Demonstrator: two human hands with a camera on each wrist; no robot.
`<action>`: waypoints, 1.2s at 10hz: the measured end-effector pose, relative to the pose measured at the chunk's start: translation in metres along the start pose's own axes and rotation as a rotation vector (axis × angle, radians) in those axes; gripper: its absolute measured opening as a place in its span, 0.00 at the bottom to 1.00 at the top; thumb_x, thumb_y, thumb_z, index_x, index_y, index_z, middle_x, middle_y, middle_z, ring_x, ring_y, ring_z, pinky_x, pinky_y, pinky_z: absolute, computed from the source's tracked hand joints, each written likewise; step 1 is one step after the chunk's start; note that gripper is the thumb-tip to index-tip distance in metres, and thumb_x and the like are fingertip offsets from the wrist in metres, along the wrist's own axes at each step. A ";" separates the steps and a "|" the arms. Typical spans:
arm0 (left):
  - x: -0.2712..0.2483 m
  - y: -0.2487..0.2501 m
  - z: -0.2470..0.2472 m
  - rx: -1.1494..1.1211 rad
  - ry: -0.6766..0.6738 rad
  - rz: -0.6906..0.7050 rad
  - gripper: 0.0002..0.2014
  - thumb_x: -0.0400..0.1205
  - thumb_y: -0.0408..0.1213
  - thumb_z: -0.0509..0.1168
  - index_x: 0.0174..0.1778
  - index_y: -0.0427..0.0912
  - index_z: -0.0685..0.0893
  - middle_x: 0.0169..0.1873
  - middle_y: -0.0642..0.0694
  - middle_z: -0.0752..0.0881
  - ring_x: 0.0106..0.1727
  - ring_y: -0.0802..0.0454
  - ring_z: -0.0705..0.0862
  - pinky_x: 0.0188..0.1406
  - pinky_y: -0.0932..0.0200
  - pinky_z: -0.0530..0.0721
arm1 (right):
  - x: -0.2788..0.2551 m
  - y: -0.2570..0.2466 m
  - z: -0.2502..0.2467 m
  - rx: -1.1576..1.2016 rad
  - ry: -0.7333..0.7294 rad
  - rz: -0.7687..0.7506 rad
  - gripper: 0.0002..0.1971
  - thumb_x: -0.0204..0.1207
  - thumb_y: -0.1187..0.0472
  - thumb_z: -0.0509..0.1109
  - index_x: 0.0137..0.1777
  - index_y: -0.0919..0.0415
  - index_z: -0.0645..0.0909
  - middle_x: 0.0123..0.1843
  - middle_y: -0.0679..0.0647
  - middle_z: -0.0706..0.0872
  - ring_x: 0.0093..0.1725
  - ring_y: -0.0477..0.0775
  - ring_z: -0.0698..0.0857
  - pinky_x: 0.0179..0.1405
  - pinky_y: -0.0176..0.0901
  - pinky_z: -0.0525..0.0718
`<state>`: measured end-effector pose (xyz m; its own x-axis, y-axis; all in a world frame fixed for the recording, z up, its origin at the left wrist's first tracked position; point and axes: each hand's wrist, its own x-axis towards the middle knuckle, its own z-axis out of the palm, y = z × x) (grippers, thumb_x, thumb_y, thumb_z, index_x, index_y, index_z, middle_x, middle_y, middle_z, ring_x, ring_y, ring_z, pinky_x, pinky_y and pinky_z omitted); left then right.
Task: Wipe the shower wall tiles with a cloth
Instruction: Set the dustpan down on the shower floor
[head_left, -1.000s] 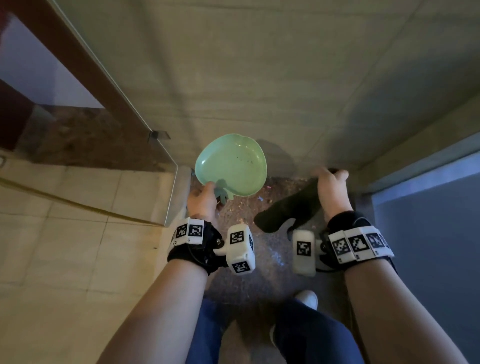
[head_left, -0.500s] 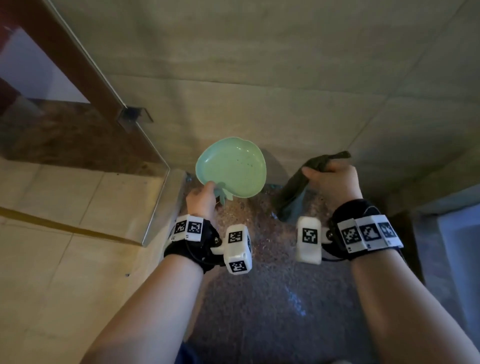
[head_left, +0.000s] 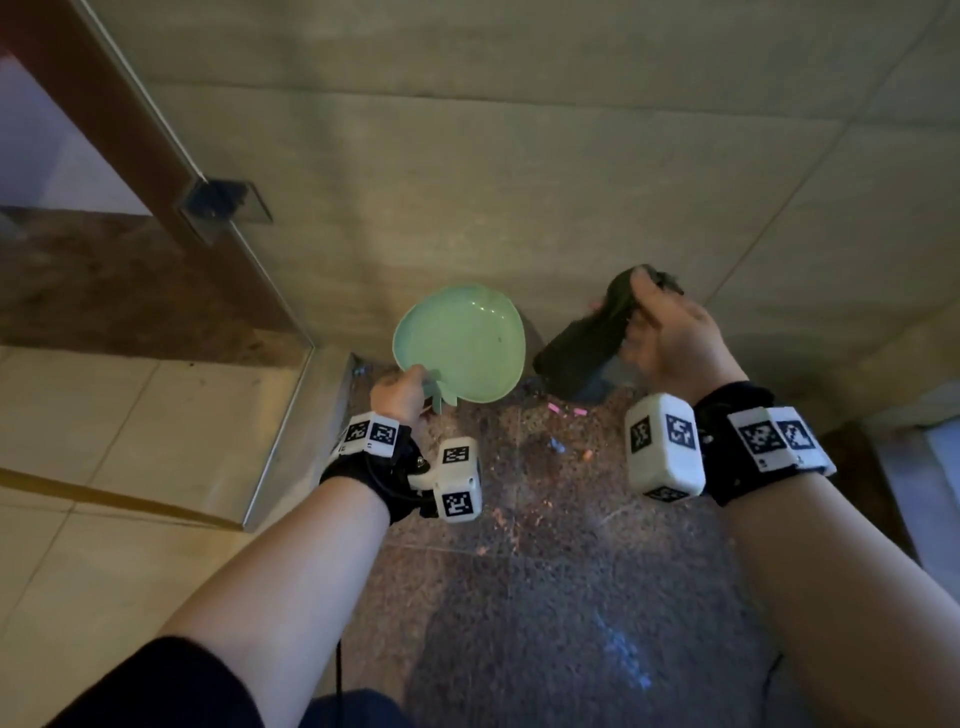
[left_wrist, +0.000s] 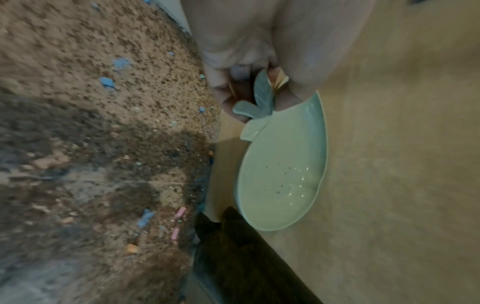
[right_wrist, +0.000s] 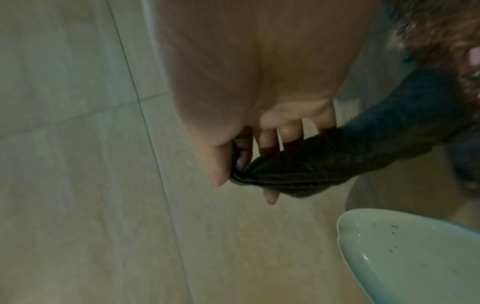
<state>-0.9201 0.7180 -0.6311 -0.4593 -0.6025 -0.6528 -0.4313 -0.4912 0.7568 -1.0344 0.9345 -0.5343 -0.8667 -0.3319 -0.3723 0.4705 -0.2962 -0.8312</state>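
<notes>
A dark cloth (head_left: 587, 338) (right_wrist: 324, 160) (left_wrist: 241, 257) hangs from my right hand (head_left: 670, 338) (right_wrist: 241, 164), which pinches its upper edge between thumb and fingers, close in front of the beige wall tiles (head_left: 519, 156) (right_wrist: 78, 144). My left hand (head_left: 400, 392) (left_wrist: 249, 86) grips the leaf-shaped handle of a pale green apple-shaped dish (head_left: 460, 345) (left_wrist: 283, 174) (right_wrist: 415, 257), holding it tilted near the wall's foot. Small dark specks and droplets lie in the dish. The cloth's lower end hangs just right of the dish.
A glass shower panel (head_left: 156, 249) with a metal clamp (head_left: 223, 205) stands at the left. The speckled stone floor (head_left: 545, 545) carries small pink and blue scraps (left_wrist: 179, 214). A grey ledge (head_left: 930, 452) runs along the right edge.
My right hand has lifted the cloth off the floor and up along the wall. The dish stays in my left hand, also raised a little. The view has tipped up toward the wall.
</notes>
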 end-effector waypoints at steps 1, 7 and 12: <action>0.011 -0.026 -0.010 0.090 -0.015 -0.034 0.09 0.83 0.32 0.63 0.41 0.29 0.81 0.25 0.37 0.79 0.21 0.48 0.78 0.22 0.60 0.74 | -0.002 0.024 -0.001 -0.176 0.023 0.027 0.10 0.80 0.55 0.68 0.45 0.62 0.80 0.33 0.54 0.81 0.34 0.52 0.83 0.35 0.43 0.84; 0.095 -0.161 -0.054 0.324 -0.170 -0.244 0.22 0.84 0.34 0.63 0.75 0.33 0.73 0.71 0.36 0.78 0.52 0.47 0.81 0.42 0.60 0.84 | -0.005 0.099 -0.014 -0.529 -0.324 0.259 0.20 0.73 0.84 0.61 0.55 0.64 0.84 0.49 0.56 0.88 0.42 0.51 0.85 0.43 0.34 0.85; 0.000 -0.044 -0.020 -0.045 -0.490 0.251 0.08 0.78 0.36 0.70 0.49 0.51 0.90 0.53 0.49 0.90 0.58 0.49 0.85 0.61 0.54 0.80 | -0.004 0.090 0.018 -0.499 -0.341 0.235 0.05 0.80 0.76 0.60 0.48 0.67 0.73 0.31 0.63 0.85 0.26 0.52 0.87 0.26 0.38 0.84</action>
<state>-0.8852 0.7269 -0.6636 -0.8562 -0.3466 -0.3831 -0.2328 -0.4031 0.8851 -0.9854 0.8931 -0.6005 -0.6100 -0.6274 -0.4840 0.4363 0.2439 -0.8661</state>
